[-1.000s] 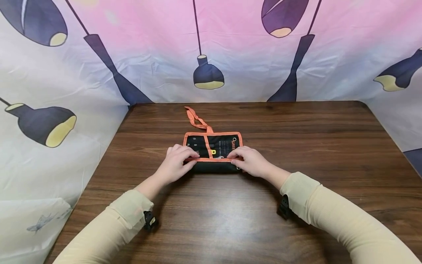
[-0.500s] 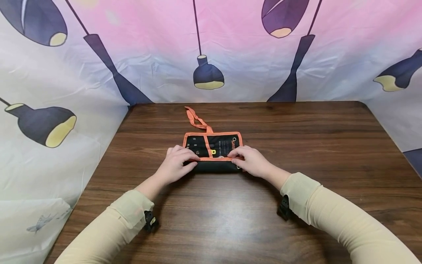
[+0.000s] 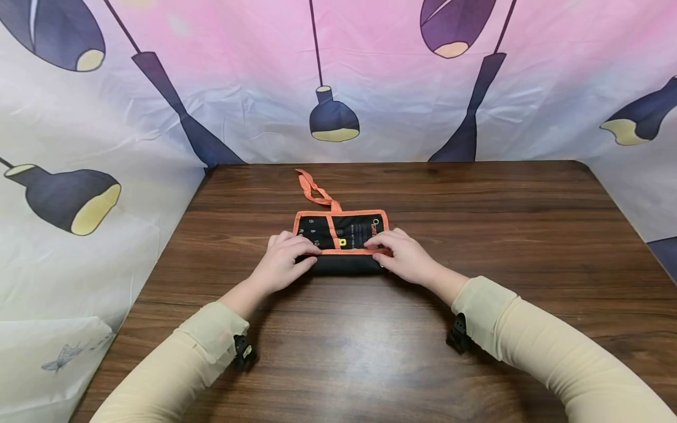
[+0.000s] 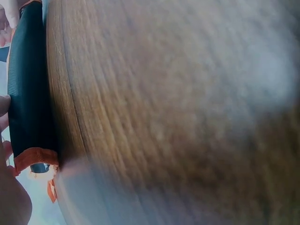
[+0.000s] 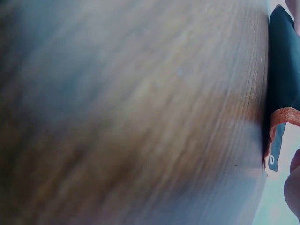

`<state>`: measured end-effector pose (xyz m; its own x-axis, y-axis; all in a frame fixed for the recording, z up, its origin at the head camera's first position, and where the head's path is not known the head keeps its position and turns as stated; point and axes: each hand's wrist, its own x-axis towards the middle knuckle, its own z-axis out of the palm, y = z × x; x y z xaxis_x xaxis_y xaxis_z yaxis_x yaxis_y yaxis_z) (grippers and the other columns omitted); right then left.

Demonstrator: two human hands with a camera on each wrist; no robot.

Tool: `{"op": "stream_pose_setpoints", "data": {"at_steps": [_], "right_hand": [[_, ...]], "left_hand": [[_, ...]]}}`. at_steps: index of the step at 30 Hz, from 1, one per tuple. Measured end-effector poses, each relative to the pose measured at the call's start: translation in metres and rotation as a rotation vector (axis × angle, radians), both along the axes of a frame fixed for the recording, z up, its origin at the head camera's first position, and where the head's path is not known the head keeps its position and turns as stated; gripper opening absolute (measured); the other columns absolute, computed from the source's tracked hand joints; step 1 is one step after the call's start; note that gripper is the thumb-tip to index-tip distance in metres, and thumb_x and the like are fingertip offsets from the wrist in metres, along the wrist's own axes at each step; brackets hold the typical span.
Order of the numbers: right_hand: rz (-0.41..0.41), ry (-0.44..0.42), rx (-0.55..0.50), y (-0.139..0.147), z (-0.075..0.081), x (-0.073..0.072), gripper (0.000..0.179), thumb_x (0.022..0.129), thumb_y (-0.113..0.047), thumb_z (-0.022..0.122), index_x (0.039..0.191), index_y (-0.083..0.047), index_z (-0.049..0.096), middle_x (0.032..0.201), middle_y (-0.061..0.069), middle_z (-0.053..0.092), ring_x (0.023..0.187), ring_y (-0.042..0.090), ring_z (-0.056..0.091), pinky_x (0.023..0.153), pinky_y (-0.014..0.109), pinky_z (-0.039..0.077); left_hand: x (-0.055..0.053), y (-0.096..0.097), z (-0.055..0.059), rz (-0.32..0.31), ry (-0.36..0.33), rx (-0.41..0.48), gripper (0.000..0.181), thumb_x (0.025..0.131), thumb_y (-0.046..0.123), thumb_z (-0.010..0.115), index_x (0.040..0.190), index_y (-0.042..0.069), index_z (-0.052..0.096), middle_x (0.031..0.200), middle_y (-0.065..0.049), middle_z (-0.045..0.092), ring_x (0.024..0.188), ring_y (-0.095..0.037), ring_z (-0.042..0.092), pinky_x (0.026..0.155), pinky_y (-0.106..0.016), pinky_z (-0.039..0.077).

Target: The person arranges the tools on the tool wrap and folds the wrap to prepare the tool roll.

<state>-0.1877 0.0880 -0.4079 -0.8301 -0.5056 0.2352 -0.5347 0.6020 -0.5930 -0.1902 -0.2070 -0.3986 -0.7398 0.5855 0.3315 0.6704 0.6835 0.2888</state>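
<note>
A black fabric tool roll [image 3: 346, 265] with orange trim lies on the table in the head view, its near part folded over toward the back. White size numbers, a yellow mark and printed text show on its uncovered part. My left hand [image 3: 282, 261] holds the fold at its left end, thumb on the near side and fingers over the orange edge. At the right end, my right hand [image 3: 406, 257] grips the same fold likewise. In the left wrist view the rolled tool roll [image 4: 29, 89] shows a dark opening at its end. What lies inside is hidden.
An orange tie strap [image 3: 313, 189] trails from the roll's far edge toward the back of the brown wooden table [image 3: 502, 235]. A printed cloth backdrop [image 3: 391, 117] hangs behind the table and at its left side.
The folded orange edge has crept slightly away from me, covering a small pale ring that showed near the right fingers. Both hands have moved with it a little and keep their hold.
</note>
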Motion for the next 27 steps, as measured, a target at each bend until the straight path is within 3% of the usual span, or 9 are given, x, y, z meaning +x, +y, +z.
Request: {"op": "stream_pose_setpoints", "data": {"at_steps": [10,21,27], "right_hand": [[0.067,0.159,0.109,-0.0025,0.0009,-0.0004,0.034,0.083,-0.026,0.072,0.115,-0.015,0.067,0.114,0.000,0.064,0.104,0.021,0.047,0.087,0.043,0.032],[0.081,0.152,0.174,-0.0042,-0.0011,-0.0018,0.035,0.083,-0.031,0.071,0.115,-0.021,0.067,0.115,-0.004,0.063,0.106,0.021,0.044,0.083,0.042,0.030],[0.091,0.131,0.192,-0.0051,-0.0029,-0.0032,0.035,0.083,-0.031,0.070,0.116,-0.020,0.066,0.116,-0.003,0.062,0.107,0.022,0.044,0.083,0.042,0.031]], "left_hand": [[-0.0024,0.0019,-0.0001,0.013,-0.021,0.007,0.014,0.085,0.017,0.069,0.099,0.018,0.072,0.101,0.004,0.066,0.091,-0.018,0.048,0.078,-0.043,0.029],[-0.0028,0.0011,-0.0022,0.014,-0.029,0.019,0.014,0.085,0.018,0.069,0.099,0.019,0.072,0.101,0.005,0.067,0.090,-0.017,0.048,0.078,-0.042,0.029],[-0.0013,-0.0003,-0.0038,0.013,-0.082,-0.044,0.029,0.081,0.033,0.072,0.106,0.019,0.070,0.109,0.004,0.064,0.097,-0.020,0.047,0.082,-0.045,0.029]]}}
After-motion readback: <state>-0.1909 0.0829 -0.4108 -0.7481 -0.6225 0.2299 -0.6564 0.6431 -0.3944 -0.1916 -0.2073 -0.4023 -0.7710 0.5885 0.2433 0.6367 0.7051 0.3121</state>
